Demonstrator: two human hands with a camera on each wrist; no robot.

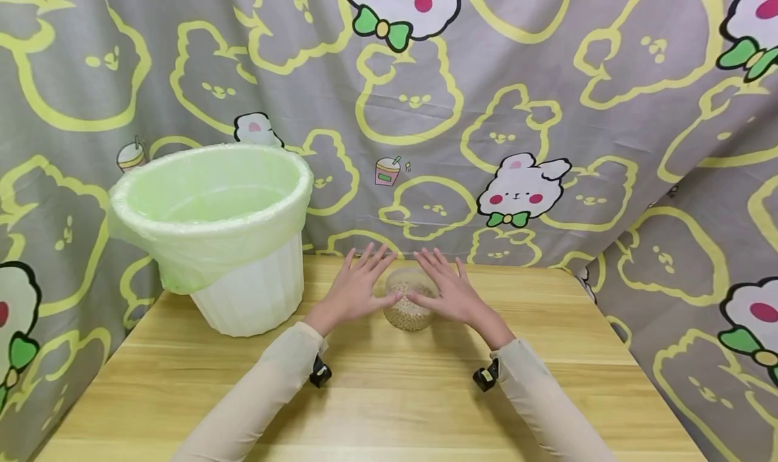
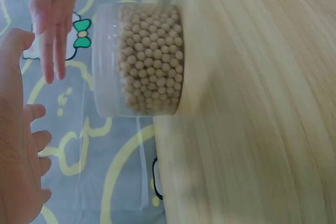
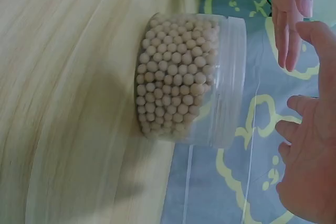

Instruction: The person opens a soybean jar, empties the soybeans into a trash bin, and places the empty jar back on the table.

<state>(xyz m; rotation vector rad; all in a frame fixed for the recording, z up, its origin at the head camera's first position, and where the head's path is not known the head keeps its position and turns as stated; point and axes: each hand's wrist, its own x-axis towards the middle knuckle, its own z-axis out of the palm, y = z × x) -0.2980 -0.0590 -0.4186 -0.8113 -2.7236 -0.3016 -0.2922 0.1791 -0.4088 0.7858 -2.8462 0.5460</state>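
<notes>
A clear, lidded plastic jar (image 1: 410,315) of small beige balls stands upright on the wooden table. Its lid (image 2: 106,60) appears whitish and see-through in the left wrist view, and the balls (image 3: 170,74) fill much of the jar in the right wrist view. My left hand (image 1: 354,290) hovers over the jar's left side, fingers spread. Over the right side hovers my right hand (image 1: 452,293), fingers likewise spread. The thumbs come close together above the lid. Both wrist views show the hands apart from the jar, holding nothing.
A white ribbed bin (image 1: 258,290) with a light green plastic liner (image 1: 231,242) stands at the table's left back. Behind the wooden table (image 1: 389,394) hangs a grey cartoon-print curtain (image 1: 425,151), which also runs along both sides. A small black device sits at each wrist.
</notes>
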